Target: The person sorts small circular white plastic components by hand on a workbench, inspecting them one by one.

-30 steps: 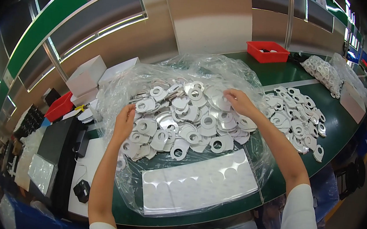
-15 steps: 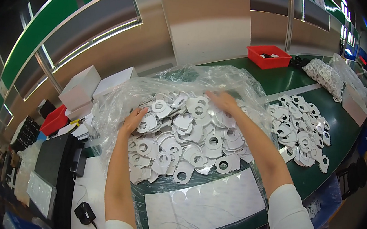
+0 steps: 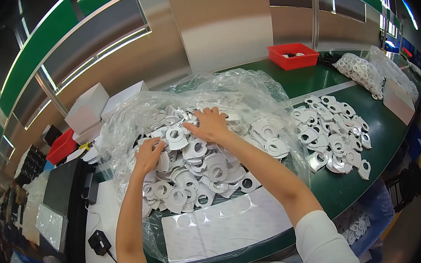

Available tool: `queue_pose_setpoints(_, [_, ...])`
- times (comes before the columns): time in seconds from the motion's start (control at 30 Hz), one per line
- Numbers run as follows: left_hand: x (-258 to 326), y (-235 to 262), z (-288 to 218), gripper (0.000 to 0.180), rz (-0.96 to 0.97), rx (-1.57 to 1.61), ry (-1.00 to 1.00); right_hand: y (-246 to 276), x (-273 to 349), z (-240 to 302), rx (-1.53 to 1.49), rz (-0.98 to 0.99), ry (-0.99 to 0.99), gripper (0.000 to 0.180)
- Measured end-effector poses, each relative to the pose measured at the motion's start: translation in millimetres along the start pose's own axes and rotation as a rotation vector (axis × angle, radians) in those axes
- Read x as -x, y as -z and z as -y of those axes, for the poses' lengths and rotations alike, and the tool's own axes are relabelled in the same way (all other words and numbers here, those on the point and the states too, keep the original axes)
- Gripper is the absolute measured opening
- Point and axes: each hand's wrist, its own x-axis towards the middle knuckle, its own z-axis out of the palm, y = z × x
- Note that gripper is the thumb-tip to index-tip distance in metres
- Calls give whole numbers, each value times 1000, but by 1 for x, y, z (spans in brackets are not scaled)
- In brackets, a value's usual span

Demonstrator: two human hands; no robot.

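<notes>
A big heap of white flat plastic pieces (image 3: 215, 166), each with a round hole and a pointed tab, lies on and partly inside a clear plastic bag (image 3: 120, 123). At the heap's left side, my left hand (image 3: 148, 155) rests against the pieces with thumb and fingers apart. My right hand (image 3: 210, 125) lies over the upper middle of the heap, its fingers spread on the pieces and pointing left. Neither hand visibly grips a single piece, though some fingertips are partly hidden among them. In front of the heap lies a white sheet (image 3: 226, 229) with round marks along its far edge.
To the right, a second pile of white pieces (image 3: 338, 144) lies on the green table (image 3: 362, 191). Farther back stand a red bin (image 3: 292, 63) and a bag of white rings (image 3: 360, 74). White boxes (image 3: 87, 107), a red container (image 3: 61, 147) and a black adapter (image 3: 99, 243) are at left.
My right hand has moved left and nearer from the heap's far side. My left hand has shifted slightly down and left. The view has turned a little, and pieces on the heap have shifted.
</notes>
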Motion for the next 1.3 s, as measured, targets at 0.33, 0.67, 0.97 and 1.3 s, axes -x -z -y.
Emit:
queue_pose_setpoints(0.33, [122, -75, -144, 65, -77, -455, -522, -19, -25, -51, -476, -72, 149, 51])
queue_pose_setpoints(0.67, [95, -143, -152, 49, -93, -330, -895, 16, 34, -240, -18, 12, -101, 47])
queue_pose_setpoints(0.97, [76, -50, -74, 29, -36, -512, -908, 2, 92, -160, 193, -137, -61, 60])
queue_pose_setpoints(1.3, [98, -21, -56, 23, -43, -591, -886, -44, 70, -47, -123, -166, -69, 73])
